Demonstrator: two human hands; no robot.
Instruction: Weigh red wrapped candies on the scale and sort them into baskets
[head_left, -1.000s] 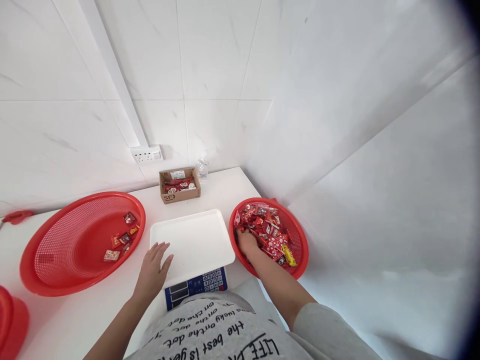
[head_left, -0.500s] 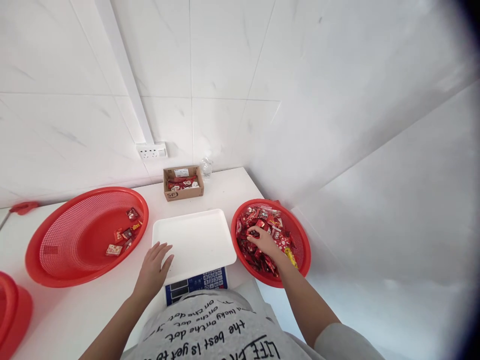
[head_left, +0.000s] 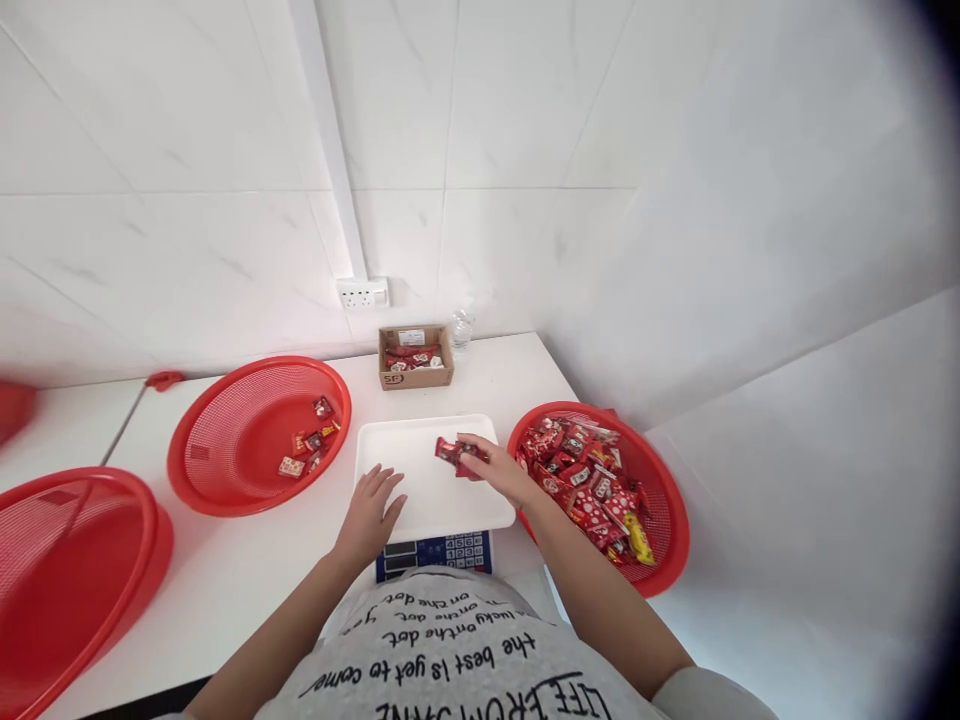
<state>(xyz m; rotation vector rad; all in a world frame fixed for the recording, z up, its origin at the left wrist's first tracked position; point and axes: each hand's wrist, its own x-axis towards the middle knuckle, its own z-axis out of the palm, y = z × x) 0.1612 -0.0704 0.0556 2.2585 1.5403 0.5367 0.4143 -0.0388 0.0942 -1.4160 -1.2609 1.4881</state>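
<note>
My right hand is closed on a few red-wrapped candies, held over the white tray of a digital scale. The scale's blue keypad panel shows below the tray, partly covered by my shirt. At the tray's left edge, my left hand has its fingers spread and holds nothing. To the right stands a red plastic basket full of wrapped candies, mostly red, with a yellow one near the front.
Left of the scale, another red basket contains several small packets. A third red basket stands nearer on the left. Behind the tray are a cardboard box of red packets and a clear plastic item. A wall socket sits above.
My right hand has left the right basket and moved left over the tray, with red candies now in its fingers. The view has turned left; my left hand stays by the tray's edge.
</note>
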